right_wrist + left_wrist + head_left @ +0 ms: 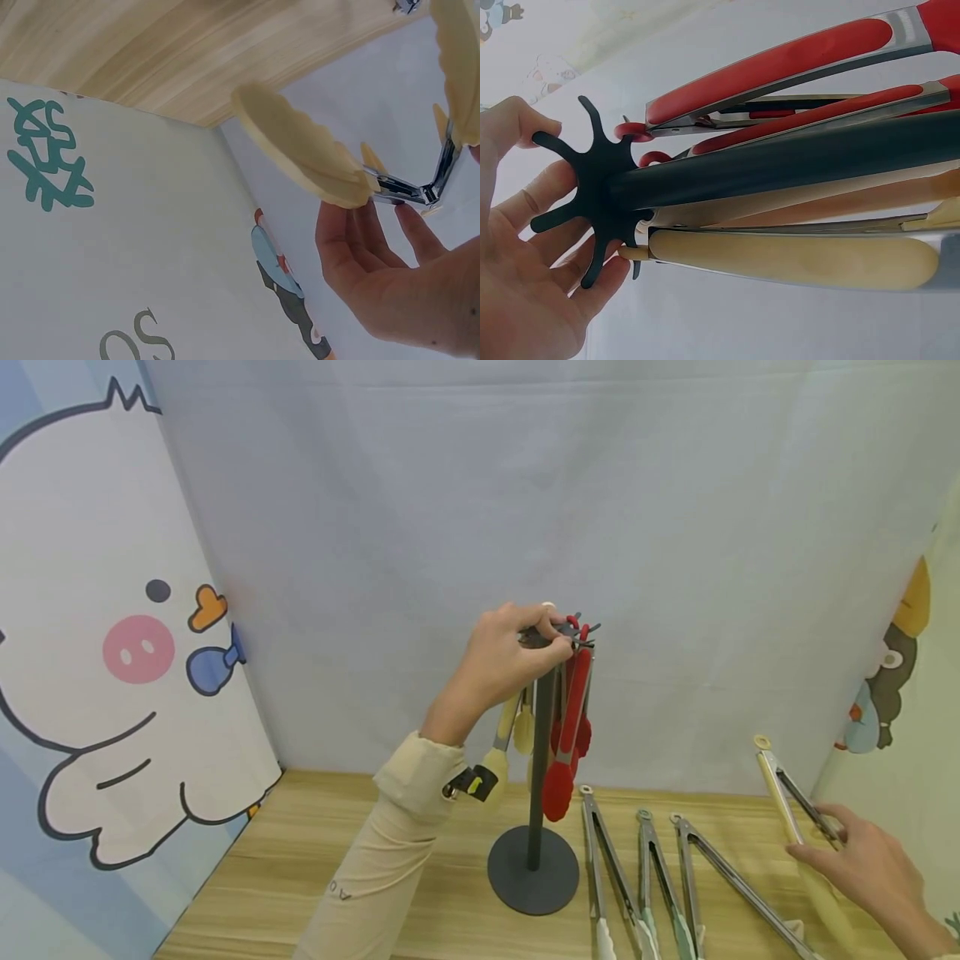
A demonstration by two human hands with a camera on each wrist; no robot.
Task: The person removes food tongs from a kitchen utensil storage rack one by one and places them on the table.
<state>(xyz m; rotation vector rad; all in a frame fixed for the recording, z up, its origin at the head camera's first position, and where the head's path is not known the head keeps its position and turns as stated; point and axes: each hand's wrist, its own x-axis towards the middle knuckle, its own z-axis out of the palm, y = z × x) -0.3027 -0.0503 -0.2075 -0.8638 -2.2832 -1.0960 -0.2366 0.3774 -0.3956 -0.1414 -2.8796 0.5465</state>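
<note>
My left hand [498, 656] grips the spoked top of a black hook rack [533, 885], thumb and fingers about its hooks. From the hooks hang red tongs [574, 714] on the right side and cream tongs [795, 257] on the other side, hung by their end rings. Over the right end of the table, my right hand [870, 864] holds a pair of pale yellow tongs [300, 150] by the metal arms. Their arms stand spread apart, with the ring end up and the scalloped heads toward me.
On the wooden table [247, 893], right of the rack's base, lie metal tongs with white tips [592, 852], tongs with mint tips [647, 868] and a wide-spread pair [742, 887]. A grey-white cloth [375, 568] hangs behind, with cartoon-printed panels [90, 568] at the sides.
</note>
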